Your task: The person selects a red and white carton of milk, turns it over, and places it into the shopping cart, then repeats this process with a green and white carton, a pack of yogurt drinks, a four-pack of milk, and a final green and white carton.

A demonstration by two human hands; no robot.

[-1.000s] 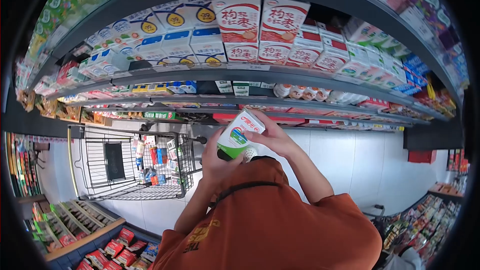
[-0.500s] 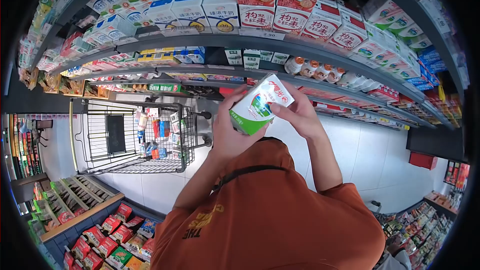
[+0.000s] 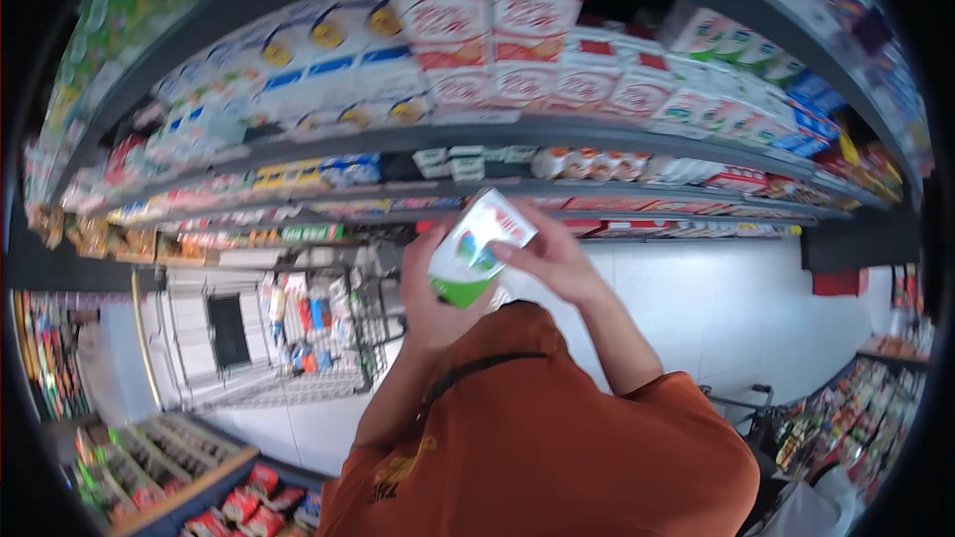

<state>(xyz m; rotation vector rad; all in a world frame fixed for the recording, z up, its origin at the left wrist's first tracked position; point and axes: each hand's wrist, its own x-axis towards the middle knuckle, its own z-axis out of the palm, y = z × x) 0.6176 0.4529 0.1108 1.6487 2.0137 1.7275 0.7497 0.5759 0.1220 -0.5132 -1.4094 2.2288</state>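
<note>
A white and green milk carton (image 3: 479, 244) is held tilted in front of my chest, between both hands. My left hand (image 3: 430, 283) is wrapped round its left side and lower end. My right hand (image 3: 552, 254) grips the upper right side, its thumb lying across the printed face. Motion blur smears the lettering on the carton. Behind the carton run the lower shelves, with several orange-capped bottles (image 3: 592, 164) a little above my hands.
A wire shopping cart (image 3: 199, 338) with several packages in it stands at left. Ahead, a dark shelf edge (image 3: 388, 137) carries red-and-white cartons (image 3: 448, 25) and blue-and-white cartons (image 3: 308, 85). Red packets (image 3: 244, 505) lie in a bin at lower left.
The view has tilted up, so shelves and cart sit differently in frame, and the picture is blurrier. The carton stays in both hands, now appearing lower and further left.
</note>
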